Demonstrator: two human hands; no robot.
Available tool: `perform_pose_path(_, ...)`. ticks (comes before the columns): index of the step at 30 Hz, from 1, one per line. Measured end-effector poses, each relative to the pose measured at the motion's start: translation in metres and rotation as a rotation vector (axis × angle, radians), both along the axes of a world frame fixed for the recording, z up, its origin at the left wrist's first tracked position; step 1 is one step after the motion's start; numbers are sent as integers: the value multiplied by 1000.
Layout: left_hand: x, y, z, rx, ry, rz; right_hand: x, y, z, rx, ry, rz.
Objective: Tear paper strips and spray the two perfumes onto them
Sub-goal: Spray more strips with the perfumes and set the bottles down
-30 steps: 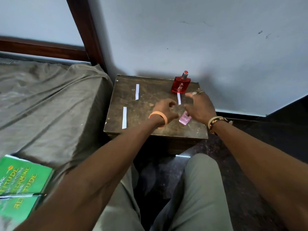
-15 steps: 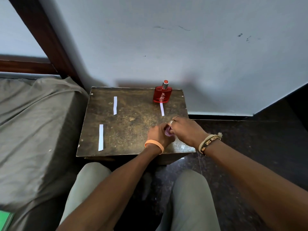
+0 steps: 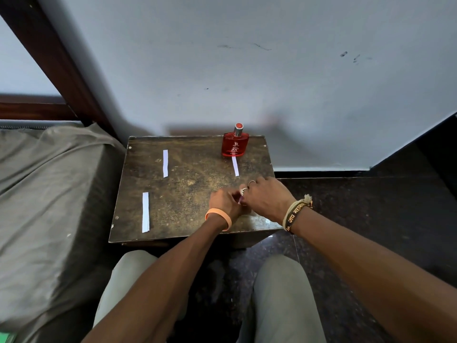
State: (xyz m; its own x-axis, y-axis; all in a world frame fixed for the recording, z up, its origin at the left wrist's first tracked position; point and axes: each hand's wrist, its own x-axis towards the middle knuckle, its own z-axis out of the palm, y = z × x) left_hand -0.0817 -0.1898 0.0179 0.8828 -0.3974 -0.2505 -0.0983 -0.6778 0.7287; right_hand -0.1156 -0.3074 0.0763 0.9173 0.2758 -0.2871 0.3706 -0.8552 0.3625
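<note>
Holding 1 pink bottle (image 3: 240, 200), 2 hands (image 3: 223, 203) (image 3: 266, 197) | 3 strips (image 3: 165, 163) (image 3: 235, 166) (image 3: 145, 212) | 1 red bottle (image 3: 235, 146)

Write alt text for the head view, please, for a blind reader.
The left hand and right hand hold a mostly hidden pink bottle over a worn table. A red perfume bottle stands behind; three paper strips lie flat.

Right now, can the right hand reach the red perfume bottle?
Probably yes. The red perfume bottle stands just beyond the right hand, with only a flat paper strip between them. But that hand and the left hand both hold the pink perfume bottle, so it must let go first.
</note>
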Motion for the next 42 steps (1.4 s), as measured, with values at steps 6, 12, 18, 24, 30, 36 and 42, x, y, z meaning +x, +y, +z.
perform_pose_path(6, 0, 0, 0, 26, 5, -8, 2, 8, -11, 61, 27, -180)
perform_pose_path(12, -2, 0, 1, -33, 13, 30, 4, -4, 3, 91, 11, -154)
perform_pose_path(18, -1, 0, 1, -10, -4, 10, 4, 7, -5, 209, -10, -361)
perform_pose_path(24, 0, -2, -1, 1, 25, 24, 5, -3, 9, 20, 43, -10)
perform_pose_path(30, 1, -1, 3, 24, 3, -16, 4, 5, -4, 231, 11, -370)
perform_pose_path(36, 1, -1, 7, 53, 0, -20, 6, -5, -1, 41, -33, -28)
perform_pose_path(42, 1, -1, 6, 40, -6, -38, 8, 2, -9, 278, -10, -329)
